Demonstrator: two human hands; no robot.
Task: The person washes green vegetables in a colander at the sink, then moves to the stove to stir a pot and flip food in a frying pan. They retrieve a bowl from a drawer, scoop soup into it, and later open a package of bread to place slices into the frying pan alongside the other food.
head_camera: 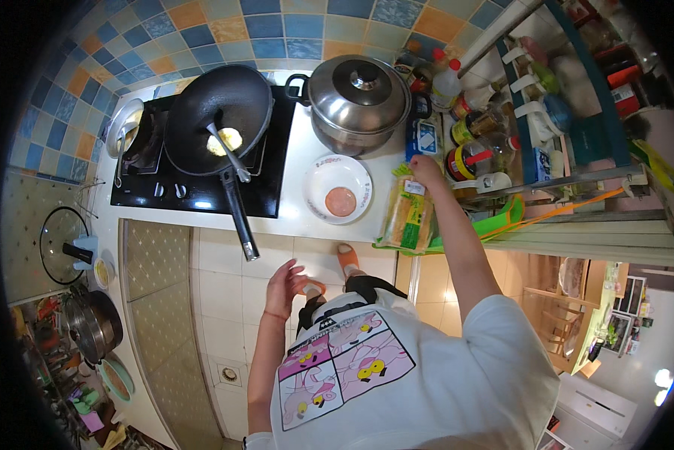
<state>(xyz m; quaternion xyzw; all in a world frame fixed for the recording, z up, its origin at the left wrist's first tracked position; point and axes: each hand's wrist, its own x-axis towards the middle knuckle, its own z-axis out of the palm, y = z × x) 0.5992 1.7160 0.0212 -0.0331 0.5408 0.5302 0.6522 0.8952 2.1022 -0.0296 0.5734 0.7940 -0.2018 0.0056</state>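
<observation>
My right hand (pixel 425 170) is closed at the gathered neck of a plastic bag of sliced bread (pixel 407 216), which lies at the counter's front edge and bears printed writing. My left hand (pixel 285 287) hangs in front of the counter, fingers apart and holding nothing. Left of the bread, a white bowl (pixel 313 185) with a patterned rim contains a round pink slice of meat (pixel 340 201). A black wok (pixel 193 115) sits on the hob with a fried egg (pixel 224 142) inside. A metal spatula (pixel 228 152) leans in the wok beside the egg.
A lidded steel pot (pixel 359 126) stands behind the bowl. Several bottles (pixel 472 126) crowd the right side below a rack (pixel 573 160). The wok's handle (pixel 239 216) juts past the counter edge. A metal bowl (pixel 128 121) with a spoon stands left of the wok.
</observation>
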